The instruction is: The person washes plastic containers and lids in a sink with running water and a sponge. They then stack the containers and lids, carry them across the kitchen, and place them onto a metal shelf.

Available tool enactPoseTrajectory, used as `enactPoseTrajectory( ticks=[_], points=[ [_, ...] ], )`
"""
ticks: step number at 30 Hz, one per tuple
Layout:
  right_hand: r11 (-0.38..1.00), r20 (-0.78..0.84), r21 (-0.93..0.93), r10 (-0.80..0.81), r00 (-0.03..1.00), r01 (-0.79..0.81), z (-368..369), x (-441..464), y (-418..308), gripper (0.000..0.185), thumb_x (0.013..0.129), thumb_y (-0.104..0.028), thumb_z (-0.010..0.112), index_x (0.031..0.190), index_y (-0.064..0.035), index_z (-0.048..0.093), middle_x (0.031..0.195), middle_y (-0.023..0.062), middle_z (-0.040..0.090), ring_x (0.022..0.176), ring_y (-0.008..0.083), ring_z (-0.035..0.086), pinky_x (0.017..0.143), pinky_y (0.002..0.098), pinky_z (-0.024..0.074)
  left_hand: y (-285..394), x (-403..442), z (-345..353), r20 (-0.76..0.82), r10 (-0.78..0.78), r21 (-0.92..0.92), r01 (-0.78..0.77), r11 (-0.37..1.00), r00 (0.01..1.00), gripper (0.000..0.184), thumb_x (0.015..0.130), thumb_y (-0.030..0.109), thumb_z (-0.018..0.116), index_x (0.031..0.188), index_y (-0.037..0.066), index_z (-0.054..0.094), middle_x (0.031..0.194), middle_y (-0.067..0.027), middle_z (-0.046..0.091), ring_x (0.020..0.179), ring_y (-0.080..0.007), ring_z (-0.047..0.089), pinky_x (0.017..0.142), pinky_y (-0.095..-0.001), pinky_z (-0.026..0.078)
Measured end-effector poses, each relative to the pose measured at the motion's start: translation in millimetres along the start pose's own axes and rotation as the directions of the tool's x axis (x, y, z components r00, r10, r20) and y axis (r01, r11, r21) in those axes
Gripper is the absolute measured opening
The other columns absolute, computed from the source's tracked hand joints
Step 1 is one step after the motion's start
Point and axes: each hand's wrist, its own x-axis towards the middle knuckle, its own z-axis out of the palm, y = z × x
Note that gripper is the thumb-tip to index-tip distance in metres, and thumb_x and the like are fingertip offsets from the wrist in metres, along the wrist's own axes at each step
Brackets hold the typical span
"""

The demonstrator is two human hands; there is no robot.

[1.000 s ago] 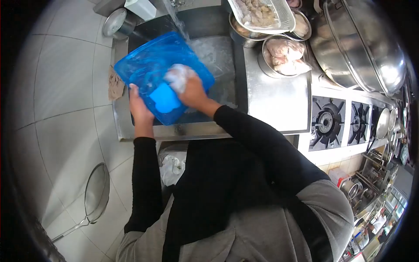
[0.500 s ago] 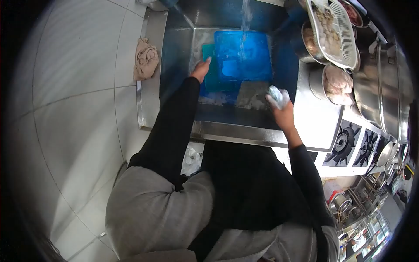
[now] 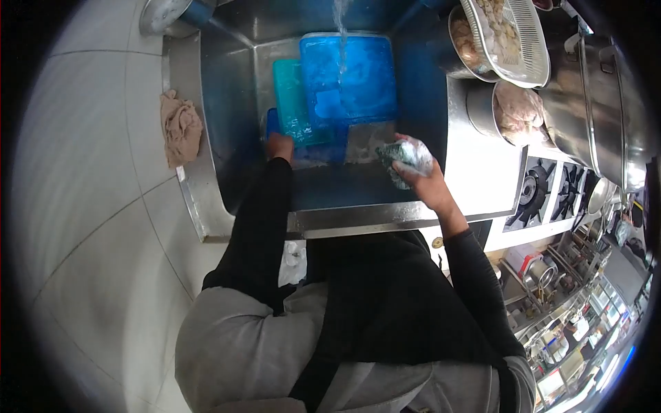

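Note:
My left hand point(image 3: 279, 146) is closed at the near left edge of a flat dark blue plastic piece point(image 3: 272, 122) low in the sink; its fingertips are hidden. Partly covering that piece is a teal plastic lid point(image 3: 290, 96). A larger bright blue plastic lid point(image 3: 361, 79) overlaps the teal one, with tap water point(image 3: 341, 31) falling onto it. On the right side of the sink, my right hand point(image 3: 423, 180) grips a green scouring pad point(image 3: 398, 157) covered in white suds, held above the sink floor.
The metal sink point(image 3: 358, 219) has a raised front rim. A crumpled brown cloth point(image 3: 182, 129) lies on its left ledge. To the right stand a white basket point(image 3: 533, 48) of food, a metal pot point(image 3: 482, 110) with meat, a large stockpot point(image 3: 599, 110) and gas burners point(image 3: 529, 193).
My left hand has moved from the teal lid down to the dark blue piece, which now sticks out further left. My right hand's scouring pad shows more fully. The camera view has shifted.

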Motion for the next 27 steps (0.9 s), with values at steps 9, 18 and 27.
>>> enactPoseTrajectory(
  ticks=[9,18,27],
  points=[
    [0.936,0.196,-0.11,-0.309,0.931,0.334,38.0,72.0,-26.3,0.034,0.089,-0.028,0.071,0.112,-0.0039,0.065,0.096,0.004,0.067,0.086,0.0126,0.062,0.077,0.029,0.0505,91.7,-167.6,-170.2,-0.71,0.531,0.1,-0.68,0.727,0.463,0.021,0.089,0.009,0.059,0.11,0.004,0.06,0.102,-0.012,0.061,0.09,-0.0304,0.062,0.08,-0.0429,0.046],
    [0.568,0.267,-0.253,-0.737,0.62,0.784,174.5,99.5,13.7,0.057,0.083,-0.026,0.062,0.135,-0.0129,0.044,0.128,0.0245,0.047,0.122,0.0436,0.043,0.102,0.0527,0.0352,97.3,-257.0,-130.4,-0.588,0.314,-0.587,-0.66,0.468,0.745,0.031,0.099,0.022,0.057,0.121,0.0,0.06,0.113,-0.0086,0.061,0.1,-0.0159,0.057,0.089,-0.0284,0.047],
    [0.737,0.426,-0.477,-0.284,0.859,0.48,115.5,81.2,10.4,0.037,0.086,-0.018,0.058,0.122,-0.0104,0.058,0.116,0.0247,0.059,0.106,0.0428,0.058,0.09,0.0497,0.0464,82.8,-234.4,-104.9,-0.748,0.161,-0.436,-0.659,0.613,0.644,0.04,0.098,0.036,0.058,0.111,-0.001,0.064,0.102,-0.0125,0.066,0.091,-0.0183,0.059,0.082,-0.0315,0.047]
  ],
)
